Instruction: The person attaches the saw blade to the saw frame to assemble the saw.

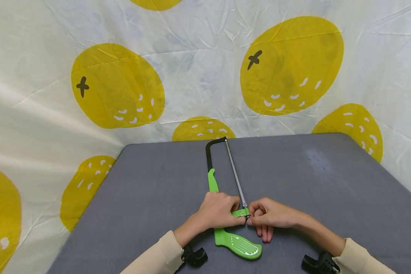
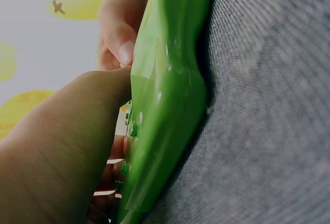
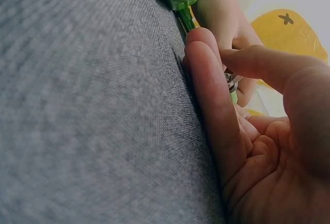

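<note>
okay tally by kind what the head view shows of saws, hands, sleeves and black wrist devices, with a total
Saw: 1
Left hand and right hand: 2
Left sleeve and right sleeve: 2
Left wrist device and right wrist device: 2
Total: 7

tabletop (image 1: pixel 150 182): mottled grey, whitish smudge (image 1: pixel 317 161) near far right corner | hacksaw grip (image 1: pixel 239 244): bright green, paler ribbed stripes | saw frame (image 1: pixel 208 156): black toward the tabletop's far edge, otherwise green | saw blade (image 1: pixel 235 173): silver-grey | cloth beyond far edge (image 1: pixel 205 38): off-white, yellow ovals (image 1: pixel 305 53), dark crosses, white dashes | sleeves (image 1: pixel 157 253): cream | wrist devices (image 1: pixel 196 257): black
</note>
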{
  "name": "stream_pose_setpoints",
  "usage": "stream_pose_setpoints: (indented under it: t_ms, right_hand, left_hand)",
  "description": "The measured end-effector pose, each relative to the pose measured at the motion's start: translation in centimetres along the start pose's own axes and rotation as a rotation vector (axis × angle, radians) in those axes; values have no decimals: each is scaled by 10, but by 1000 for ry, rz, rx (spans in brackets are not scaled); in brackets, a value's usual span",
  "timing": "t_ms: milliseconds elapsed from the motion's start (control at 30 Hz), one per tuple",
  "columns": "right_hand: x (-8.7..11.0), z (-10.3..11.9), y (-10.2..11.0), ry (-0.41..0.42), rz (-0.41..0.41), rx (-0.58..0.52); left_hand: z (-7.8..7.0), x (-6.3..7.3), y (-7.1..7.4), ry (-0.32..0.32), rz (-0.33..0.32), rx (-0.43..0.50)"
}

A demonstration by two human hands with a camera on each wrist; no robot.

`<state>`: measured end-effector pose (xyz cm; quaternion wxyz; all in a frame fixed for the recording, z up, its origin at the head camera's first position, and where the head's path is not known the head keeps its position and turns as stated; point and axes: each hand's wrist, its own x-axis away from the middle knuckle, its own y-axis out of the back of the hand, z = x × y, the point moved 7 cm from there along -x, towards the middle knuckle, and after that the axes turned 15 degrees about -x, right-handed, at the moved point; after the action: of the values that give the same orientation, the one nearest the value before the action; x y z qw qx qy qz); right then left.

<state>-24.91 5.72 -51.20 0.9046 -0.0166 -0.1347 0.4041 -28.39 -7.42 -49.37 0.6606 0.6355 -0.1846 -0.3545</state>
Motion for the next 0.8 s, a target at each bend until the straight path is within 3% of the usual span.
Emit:
stream_pose_setpoints:
  t_ms: [467,800]
  right_hand:
    - [-3,1,1,-4,28,-25]
    - [-2,-9,6,28,50,-43]
  left_hand:
    - [2,0,-1,14,21,12]
    - [-3,-4,-12,-11,0,2]
